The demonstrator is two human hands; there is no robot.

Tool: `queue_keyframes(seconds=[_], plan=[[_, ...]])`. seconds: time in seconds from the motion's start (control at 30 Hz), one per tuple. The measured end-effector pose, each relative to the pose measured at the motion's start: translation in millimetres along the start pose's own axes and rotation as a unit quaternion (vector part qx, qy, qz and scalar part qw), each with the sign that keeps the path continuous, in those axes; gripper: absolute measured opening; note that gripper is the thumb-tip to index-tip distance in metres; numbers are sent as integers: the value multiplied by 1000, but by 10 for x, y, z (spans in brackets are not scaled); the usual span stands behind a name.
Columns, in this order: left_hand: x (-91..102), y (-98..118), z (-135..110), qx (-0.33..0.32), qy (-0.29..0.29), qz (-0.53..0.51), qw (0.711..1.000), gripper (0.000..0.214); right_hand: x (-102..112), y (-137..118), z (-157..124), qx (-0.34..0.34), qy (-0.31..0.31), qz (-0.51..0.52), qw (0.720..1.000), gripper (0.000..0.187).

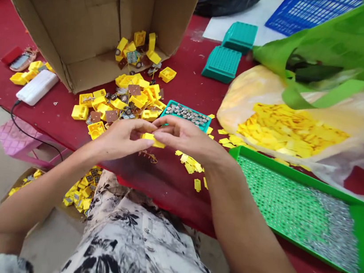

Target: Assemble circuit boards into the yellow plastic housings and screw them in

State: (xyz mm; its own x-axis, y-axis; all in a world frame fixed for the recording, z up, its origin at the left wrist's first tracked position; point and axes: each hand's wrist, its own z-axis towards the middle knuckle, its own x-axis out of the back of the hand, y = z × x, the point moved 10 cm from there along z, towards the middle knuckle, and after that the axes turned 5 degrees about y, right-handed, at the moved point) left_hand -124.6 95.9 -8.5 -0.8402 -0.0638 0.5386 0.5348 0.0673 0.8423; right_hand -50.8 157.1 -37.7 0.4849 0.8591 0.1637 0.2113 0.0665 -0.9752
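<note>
The red worktop (189, 83) keeps yellow plastic pieces (119, 103) heaped within reach; the left hand (119, 139) and right hand (184, 139) pinch one yellow piece (152, 140) in a narrow grip.

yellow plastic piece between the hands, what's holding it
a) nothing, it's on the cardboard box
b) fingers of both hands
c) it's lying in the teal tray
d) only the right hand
b: the yellow plastic piece is gripped between the fingers of the left hand and the right hand.
</note>
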Motion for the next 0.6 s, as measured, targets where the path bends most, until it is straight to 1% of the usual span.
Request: queue_keyframes(seconds=[0.03,0.07,0.1,0.17,0.2,0.23,0.27,0.33,0.43,0.53,0.6], plan=[[-4,-21,40,24,-14,15,1000,35,59,0,8,8,21,-12,1000,40],[8,-30,77,43,-24,40,998,36,147,-9,4,23,59,-33,997,36],[42,-28,113,59,-26,74,995,37,255,-23,-22,42,112,-65,991,31],[132,18,178,73,-21,167,983,38,432,-52,-155,78,223,-143,961,18],[169,55,208,71,-20,218,973,37,458,-55,-240,94,260,-180,944,13],[186,88,236,67,-25,269,961,36,432,-43,-317,106,276,-213,931,9],[188,110,263,63,-33,315,946,35,362,-15,-379,116,275,-242,923,8],[170,123,315,58,-46,394,916,38,149,77,-453,124,244,-288,918,8],[107,121,389,48,-58,470,879,42,-144,232,-478,108,211,-326,915,3],[28,158,443,38,-73,488,869,41,-286,306,-434,89,212,-321,919,9],[7,184,471,48,-85,490,866,39,-273,321,-401,79,220,-304,924,8]])
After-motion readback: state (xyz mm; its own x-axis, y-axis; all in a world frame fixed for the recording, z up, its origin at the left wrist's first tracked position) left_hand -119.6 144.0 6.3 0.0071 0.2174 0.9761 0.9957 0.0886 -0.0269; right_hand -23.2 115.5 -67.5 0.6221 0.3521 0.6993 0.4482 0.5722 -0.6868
